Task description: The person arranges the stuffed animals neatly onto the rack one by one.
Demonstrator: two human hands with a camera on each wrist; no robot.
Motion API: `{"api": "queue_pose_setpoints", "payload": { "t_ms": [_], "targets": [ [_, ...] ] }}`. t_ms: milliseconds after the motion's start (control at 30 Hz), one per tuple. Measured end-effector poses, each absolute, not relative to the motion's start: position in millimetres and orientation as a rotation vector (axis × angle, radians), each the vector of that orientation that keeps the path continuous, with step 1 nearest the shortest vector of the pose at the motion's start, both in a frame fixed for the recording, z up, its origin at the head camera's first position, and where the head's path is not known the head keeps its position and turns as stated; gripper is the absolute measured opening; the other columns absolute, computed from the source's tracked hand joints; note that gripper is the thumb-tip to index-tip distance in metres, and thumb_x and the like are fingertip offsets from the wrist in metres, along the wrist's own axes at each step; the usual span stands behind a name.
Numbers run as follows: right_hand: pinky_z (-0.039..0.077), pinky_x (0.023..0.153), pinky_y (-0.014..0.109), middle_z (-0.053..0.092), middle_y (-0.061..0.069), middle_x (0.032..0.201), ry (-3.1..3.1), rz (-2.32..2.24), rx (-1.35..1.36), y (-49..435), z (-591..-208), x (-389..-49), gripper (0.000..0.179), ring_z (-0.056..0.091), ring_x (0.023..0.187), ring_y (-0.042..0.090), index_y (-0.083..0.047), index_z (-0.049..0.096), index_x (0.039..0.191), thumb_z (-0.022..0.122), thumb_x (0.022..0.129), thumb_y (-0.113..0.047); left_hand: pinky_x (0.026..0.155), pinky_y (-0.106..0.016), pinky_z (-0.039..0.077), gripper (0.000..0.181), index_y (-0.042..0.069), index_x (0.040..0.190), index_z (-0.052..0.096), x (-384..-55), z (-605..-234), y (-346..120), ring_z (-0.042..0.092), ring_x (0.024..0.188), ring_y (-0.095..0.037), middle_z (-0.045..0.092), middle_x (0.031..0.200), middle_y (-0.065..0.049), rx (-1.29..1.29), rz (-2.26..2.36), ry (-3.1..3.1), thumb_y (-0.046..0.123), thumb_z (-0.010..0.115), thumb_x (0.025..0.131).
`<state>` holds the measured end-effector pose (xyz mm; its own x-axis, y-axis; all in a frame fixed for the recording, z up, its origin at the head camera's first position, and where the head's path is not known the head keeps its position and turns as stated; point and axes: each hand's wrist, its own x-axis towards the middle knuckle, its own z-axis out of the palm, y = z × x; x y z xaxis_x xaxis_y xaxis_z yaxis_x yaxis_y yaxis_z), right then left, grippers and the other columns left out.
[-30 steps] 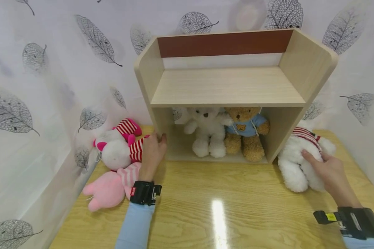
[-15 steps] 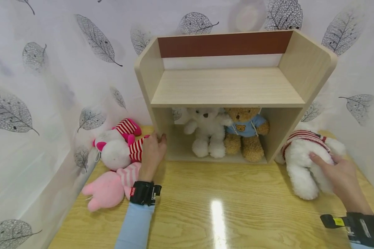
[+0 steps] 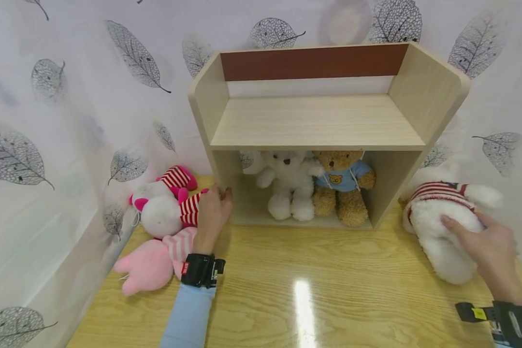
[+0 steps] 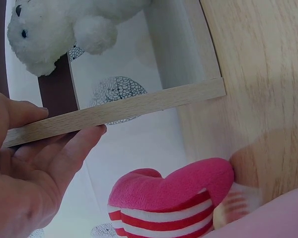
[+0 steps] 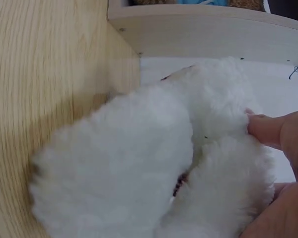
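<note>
My left hand (image 3: 212, 215) holds the left side panel of a small wooden bookshelf (image 3: 317, 121). In the left wrist view the thumb lies on one face of the panel and the fingers (image 4: 72, 153) on the other. My right hand (image 3: 487, 251) grips a white fluffy plush toy (image 3: 443, 232) in a red-and-white striped top, right of the bookshelf. Its fur fills much of the right wrist view, with the thumb pressed into it; its head is mostly hidden. Inside the lower compartment sit a white teddy bear (image 3: 289, 186) and a brown teddy bear (image 3: 348, 198) in a blue hoodie.
Left of the bookshelf lie a white-and-magenta plush toy (image 3: 161, 212) with striped clothing and a pink plush toy (image 3: 150, 266). All stand on a wooden table (image 3: 261, 280). Behind rises a white curtain (image 3: 78, 96) printed with leaves.
My right hand has moved right and slightly toward me with the white plush toy, turning it and drawing it off the bookshelf's side. The left hand has stayed on the panel.
</note>
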<state>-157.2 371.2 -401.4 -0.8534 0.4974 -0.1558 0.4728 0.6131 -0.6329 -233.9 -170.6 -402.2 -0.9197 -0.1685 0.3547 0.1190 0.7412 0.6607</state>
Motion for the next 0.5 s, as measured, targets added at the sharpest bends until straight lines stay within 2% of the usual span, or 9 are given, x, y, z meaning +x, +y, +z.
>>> {"api": "queue_pose_setpoints", "payload": {
  "t_ms": [100,167,300,367,500],
  "targets": [
    [-0.002,0.115,0.077,0.019,0.041,0.158,-2.794,0.911,-0.763,372,-404,-156,0.096,0.016,0.145,0.066,0.005,0.019,0.158,0.058,0.096,-0.057,0.044,-0.029,0.032,0.027,-0.007,0.092,0.064,-234,-403,-171,0.044,0.054,-0.018,0.051,0.064,-0.007,0.03,-0.997,-2.541,0.018,0.059,0.1],
    [-0.005,0.112,0.079,0.026,0.043,0.154,-2.783,0.801,-0.69,373,-406,-156,0.095,0.021,0.142,0.067,0.006,0.025,0.156,0.061,0.095,-0.057,0.044,-0.029,0.032,0.026,-0.007,0.092,0.064,-234,-403,-171,0.044,0.055,-0.018,0.051,0.064,-0.007,0.026,-0.996,-2.537,0.017,0.059,0.099],
    [0.004,0.109,0.08,0.041,0.046,0.141,-2.742,0.582,-0.535,378,-414,-157,0.083,0.034,0.133,0.066,0.006,0.039,0.15,0.068,0.092,-0.047,0.043,-0.029,0.032,0.026,-0.007,0.091,0.064,-233,-403,-171,0.044,0.054,-0.018,0.049,0.063,-0.005,0.027,-1.009,-2.54,0.017,0.059,0.1],
    [0.01,0.106,0.08,0.043,0.047,0.134,-2.751,0.47,-0.464,381,-419,-156,0.076,0.036,0.126,0.066,0.008,0.041,0.146,0.07,0.092,-0.037,0.043,-0.028,0.032,0.026,-0.007,0.091,0.063,-233,-403,-171,0.044,0.053,-0.017,0.048,0.063,-0.004,0.028,-1.015,-2.542,0.018,0.059,0.1],
    [0.012,0.103,0.082,0.042,0.047,0.129,-2.786,0.323,-0.371,383,-433,-155,0.07,0.034,0.118,0.067,0.01,0.041,0.141,0.075,0.088,-0.022,0.043,-0.028,0.033,0.025,-0.006,0.095,0.064,-234,-404,-171,0.045,0.051,-0.017,0.05,0.063,-0.005,0.028,-1.029,-2.544,0.017,0.059,0.1]
  ]
}}
